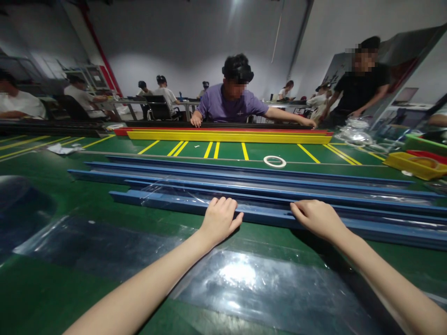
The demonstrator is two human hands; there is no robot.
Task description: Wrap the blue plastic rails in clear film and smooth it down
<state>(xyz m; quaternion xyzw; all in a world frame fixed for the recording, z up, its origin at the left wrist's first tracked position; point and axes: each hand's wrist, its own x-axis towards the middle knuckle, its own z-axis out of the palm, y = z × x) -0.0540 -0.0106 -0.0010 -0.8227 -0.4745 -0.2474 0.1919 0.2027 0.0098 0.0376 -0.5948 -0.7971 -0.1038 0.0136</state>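
Note:
Several long blue channel strips lie side by side across the green table. My left hand rests on the nearest blue strip, left of the middle, its fingers curled over the upper edge and its thumb pointing right. Clear film covers part of that strip beside the hand. Farther right, my right hand has its fingers bent over the same strip, thumb and fingertips together at the edge. A wide sheet of clear plastic film lies on the table under and between my forearms, with bright glare on it.
Yellow and red strips lie across the table before a person in purple. A white tape ring is behind the blue strips. Yellow bin and crumpled plastic are at right. A person in black stands at right.

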